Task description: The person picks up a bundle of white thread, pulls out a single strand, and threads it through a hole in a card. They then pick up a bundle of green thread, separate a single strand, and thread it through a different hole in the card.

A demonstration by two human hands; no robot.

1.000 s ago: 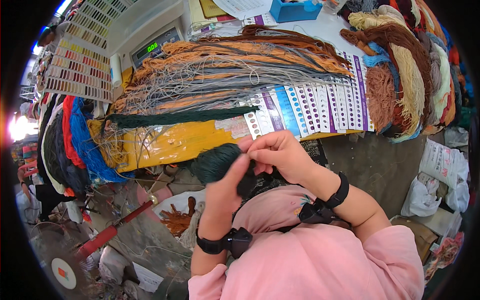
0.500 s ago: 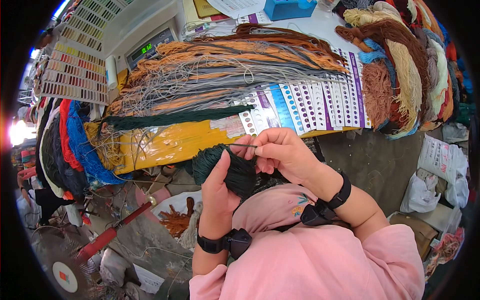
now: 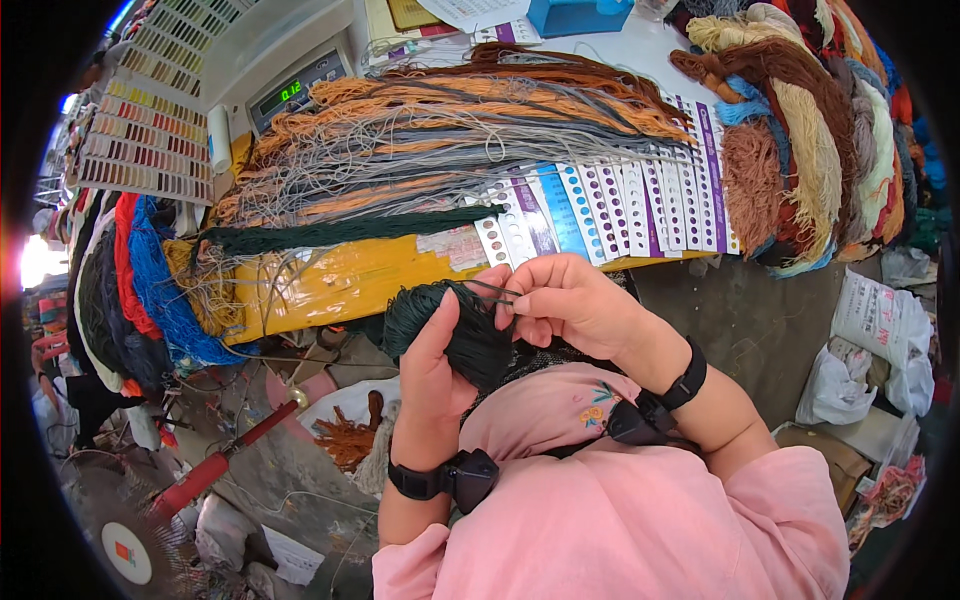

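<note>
A thick hank of dark green thread [image 3: 430,320] is wrapped in my left hand [image 3: 437,350], thumb across its near side and fingertips showing past its far end. My right hand [image 3: 565,305] pinches a few dark strands at the hank's right end between thumb and forefinger. Those strands stretch between the two hands. On the table lies a long dark green skein [image 3: 340,234], just beyond my hands. Farther back spread orange, grey and brown threads [image 3: 450,125]. Punched thread cards [image 3: 610,205] lie in a row under their right part.
A digital scale [image 3: 295,90] stands at the back left, beside a thread colour chart [image 3: 150,125]. Hanging yarn hanks flank the table: blue [image 3: 165,290] at left, cream and brown [image 3: 805,150] at right. A fan [image 3: 130,530] stands lower left; white bags [image 3: 880,340] sit at right.
The strands between my hands now show as a small loop rather than one straight line. My left hand and the hank have shifted slightly left; the right hand stays nearly in place.
</note>
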